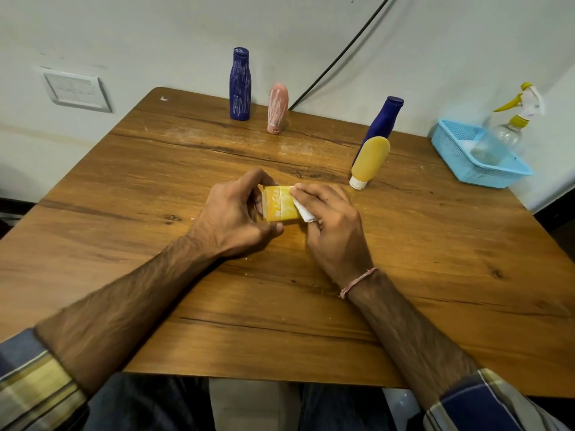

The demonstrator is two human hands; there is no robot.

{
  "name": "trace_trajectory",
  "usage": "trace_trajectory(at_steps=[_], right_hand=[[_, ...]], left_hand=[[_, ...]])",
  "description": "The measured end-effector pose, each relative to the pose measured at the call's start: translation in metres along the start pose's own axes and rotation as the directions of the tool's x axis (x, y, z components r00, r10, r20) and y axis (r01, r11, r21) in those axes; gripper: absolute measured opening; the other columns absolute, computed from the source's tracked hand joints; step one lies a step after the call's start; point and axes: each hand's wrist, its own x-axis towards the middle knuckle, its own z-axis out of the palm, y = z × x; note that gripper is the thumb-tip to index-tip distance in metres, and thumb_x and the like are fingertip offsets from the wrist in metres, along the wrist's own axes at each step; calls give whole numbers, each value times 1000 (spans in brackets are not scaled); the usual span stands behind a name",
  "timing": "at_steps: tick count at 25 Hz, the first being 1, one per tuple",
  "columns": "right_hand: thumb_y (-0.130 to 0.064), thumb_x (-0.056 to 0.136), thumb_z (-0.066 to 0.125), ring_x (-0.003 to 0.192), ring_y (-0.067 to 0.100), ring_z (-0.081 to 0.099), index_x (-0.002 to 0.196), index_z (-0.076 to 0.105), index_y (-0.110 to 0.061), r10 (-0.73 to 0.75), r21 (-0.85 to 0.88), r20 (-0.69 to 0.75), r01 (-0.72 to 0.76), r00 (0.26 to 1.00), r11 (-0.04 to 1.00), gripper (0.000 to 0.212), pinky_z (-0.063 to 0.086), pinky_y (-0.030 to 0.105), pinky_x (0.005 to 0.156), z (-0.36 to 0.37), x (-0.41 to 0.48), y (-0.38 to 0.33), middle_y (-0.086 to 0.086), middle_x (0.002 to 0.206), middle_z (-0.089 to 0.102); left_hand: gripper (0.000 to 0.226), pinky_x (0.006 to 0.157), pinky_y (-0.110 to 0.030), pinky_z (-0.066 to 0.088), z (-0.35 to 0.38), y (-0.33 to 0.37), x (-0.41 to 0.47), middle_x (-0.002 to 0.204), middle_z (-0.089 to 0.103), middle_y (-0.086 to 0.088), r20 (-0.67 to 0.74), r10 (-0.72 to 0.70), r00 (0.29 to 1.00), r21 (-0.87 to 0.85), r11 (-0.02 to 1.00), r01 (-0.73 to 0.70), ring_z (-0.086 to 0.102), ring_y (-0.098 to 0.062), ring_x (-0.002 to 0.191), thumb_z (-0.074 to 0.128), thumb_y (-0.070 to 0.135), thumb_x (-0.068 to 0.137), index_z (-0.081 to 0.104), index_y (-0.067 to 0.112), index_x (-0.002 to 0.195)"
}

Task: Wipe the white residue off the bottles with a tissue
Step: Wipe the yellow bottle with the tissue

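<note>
Head camera: a person works at a wooden table [404, 259], both forearms reaching in.
Left hand [236, 213]: curled around one end of a small yellow bottle [280, 203] lying on its side at mid-table, thumb and fingers clamping it steady.
Right hand [333, 219]: fingers pressed down on a folded white tissue [303, 211] against the bottle's other end.
Bottle in hand: white streaks remain on the exposed face, so the wiping looks only partly done.
Left to do: tall dark blue bottle [240, 85] and pink bottle [277, 108] at the far edge, both heavily streaked white.
Looks clean: another blue bottle [381, 126] and a yellow tube [369, 161] at the right, no residue visible.
Aside: spray bottle [510, 126] in a blue basket [485, 169].
Progress: roughly halfway, by my estimate.
</note>
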Motion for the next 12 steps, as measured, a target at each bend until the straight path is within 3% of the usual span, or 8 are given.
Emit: trace_trajectory(at_steps=[2,5,9,12], right_hand=[[17,80,58,120,24,57,129,67,-4,-65,8,22,64,998,998,53,43,26,107,0,1,1,11,126,67],[16,81,56,121,23,55,130,66,-6,90,-26,-30,-91,995,996,55,35,18,106,-1,7,6,9,126,67],[16,80,55,117,25,58,127,68,-2,-47,-26,-12,47,999,999,52,44,25,104,4,-6,2,13,122,68],[16,82,56,118,25,58,126,69,-3,85,-33,-52,-86,995,996,50,46,28,104,3,-9,8,12,122,69]], left_hand=[[61,62,-3,44,-1,1,0,88,56,16,-9,5,1000,1,1000,-5,54,8,72,90,34,71,61,11,119],[61,64,-1,44,0,2,-1,91,55,15,-3,-4,1000,-9,1000,4,52,10,74,90,31,72,60,10,121],[60,60,-4,44,0,1,0,84,54,18,-16,-18,1000,-20,1000,18,53,9,70,91,34,69,61,11,116],[61,60,-2,43,1,0,0,88,54,18,-9,-49,999,-25,998,49,53,10,75,90,37,71,60,14,119]])
